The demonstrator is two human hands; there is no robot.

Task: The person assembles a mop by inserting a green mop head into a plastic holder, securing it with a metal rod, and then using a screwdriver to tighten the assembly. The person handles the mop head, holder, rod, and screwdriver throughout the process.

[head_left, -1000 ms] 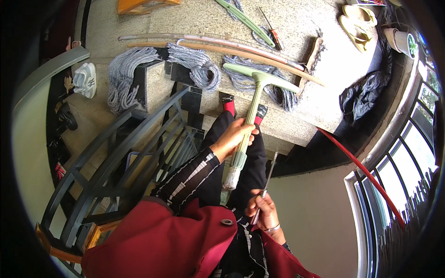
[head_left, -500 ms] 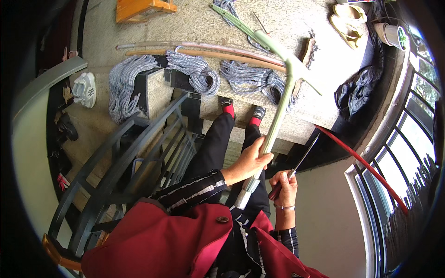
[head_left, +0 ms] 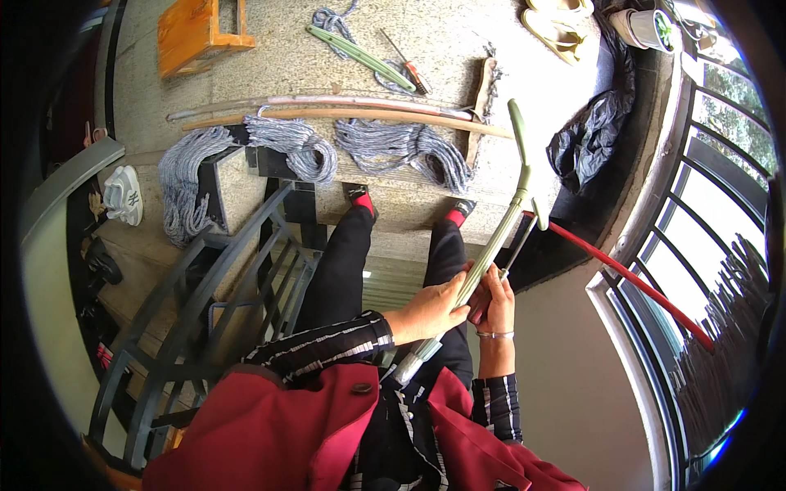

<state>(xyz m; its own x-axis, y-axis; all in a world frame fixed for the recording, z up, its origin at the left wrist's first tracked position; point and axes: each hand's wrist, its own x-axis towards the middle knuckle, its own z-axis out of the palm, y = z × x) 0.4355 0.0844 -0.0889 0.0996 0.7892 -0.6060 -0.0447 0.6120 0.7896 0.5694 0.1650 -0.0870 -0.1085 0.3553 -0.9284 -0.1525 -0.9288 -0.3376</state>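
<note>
My left hand (head_left: pixel 430 311) is closed round a pale green, ribbed mop handle (head_left: pixel 483 266), which slants up and right from my lap to a crosspiece at its far end. My right hand (head_left: pixel 496 301), right beside it, grips a screwdriver (head_left: pixel 519 248) by its dark red handle, largely hidden in the fingers. The metal shaft points away along the mop handle, its tip close to the crosspiece; whether it touches cannot be made out. Ahead, bundles of grey-blue mop yarn (head_left: pixel 192 176) lie on the step edge. Beyond them are a green plastic bar (head_left: pixel 360 56) and another screwdriver (head_left: pixel 416 75).
Long poles (head_left: pixel 360 114) lie across the step behind the yarn. An orange wooden stool (head_left: pixel 192 37) stands far left. Metal railing (head_left: pixel 237 254) runs on my left. To the right are a black plastic bag (head_left: pixel 598 131), a red stick (head_left: pixel 622 266) and a potted plant (head_left: pixel 653 31).
The mop handle has turned, its crosspiece swinging away from the green bar on the floor. My right hand has come up against the handle with the screwdriver. The view has shifted right.
</note>
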